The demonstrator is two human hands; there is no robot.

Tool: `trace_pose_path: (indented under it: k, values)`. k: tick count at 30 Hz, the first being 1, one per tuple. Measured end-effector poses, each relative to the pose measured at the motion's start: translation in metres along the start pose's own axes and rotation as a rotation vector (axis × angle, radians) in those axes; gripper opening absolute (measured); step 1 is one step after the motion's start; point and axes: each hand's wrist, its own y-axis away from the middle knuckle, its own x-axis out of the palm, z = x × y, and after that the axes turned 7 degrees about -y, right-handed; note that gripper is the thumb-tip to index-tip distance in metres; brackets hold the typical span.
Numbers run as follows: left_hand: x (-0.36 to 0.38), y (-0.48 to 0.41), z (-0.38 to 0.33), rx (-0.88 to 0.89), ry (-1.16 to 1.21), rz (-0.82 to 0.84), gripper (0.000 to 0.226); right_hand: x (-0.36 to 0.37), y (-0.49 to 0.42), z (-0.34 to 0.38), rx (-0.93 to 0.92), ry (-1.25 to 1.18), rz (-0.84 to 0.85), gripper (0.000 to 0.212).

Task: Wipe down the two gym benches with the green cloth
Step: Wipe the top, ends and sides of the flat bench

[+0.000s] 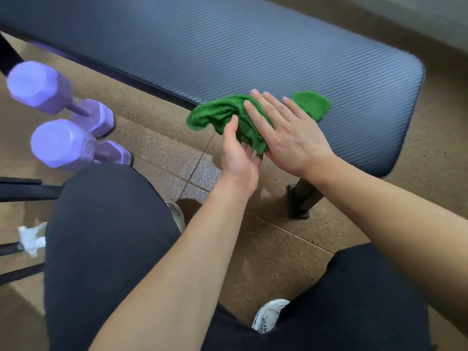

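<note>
Head view shows us in the middle of the wiping, we think. The green cloth point(222, 115) lies bunched on the near edge of the dark bench point(253, 46), close to its right end, and part of it hangs over the edge. Our right hand point(288, 138) presses flat on it, fingers straight and a little apart. Our left hand point(238, 153) takes the hanging part, thumb on top and fingers below. The ribbed pad shows no wet trace, so we cannot tell how much is already wiped. A second bench is not visible, so it probably remains. The floor point(291, 249) is brown speckled tile. Two purple dumbbells point(58, 143) and a crumpled white paper point(31, 238) are at our left.
</note>
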Motion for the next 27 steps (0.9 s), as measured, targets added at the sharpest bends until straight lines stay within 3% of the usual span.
trace_pose_path:
  k: [5,9,12,18,22,27]
  values:
    - [0.034,0.0,0.018,0.079,-0.149,-0.109,0.065,-0.009,0.031,-0.016,-0.012,-0.008,0.064,0.073]
    - [0.037,-0.008,-0.007,0.152,-0.109,-0.201,0.05,-0.013,-0.018,-0.014,-0.135,-0.009,0.109,0.063]
    - [0.026,-0.029,-0.044,0.122,-0.11,-0.319,0.052,-0.015,-0.074,-0.005,-0.167,-0.046,0.155,0.065]
    - [0.018,-0.045,-0.041,0.058,-0.288,-0.421,0.086,-0.013,-0.08,-0.006,-0.137,-0.131,0.187,0.062]
    - [0.033,-0.041,-0.013,0.055,-0.381,-0.496,0.065,-0.01,-0.052,-0.015,-0.129,-0.1,0.166,0.063]
    - [0.03,-0.045,-0.031,-0.015,-0.33,-0.485,0.059,-0.018,-0.071,-0.008,-0.128,-0.152,0.259,0.063]
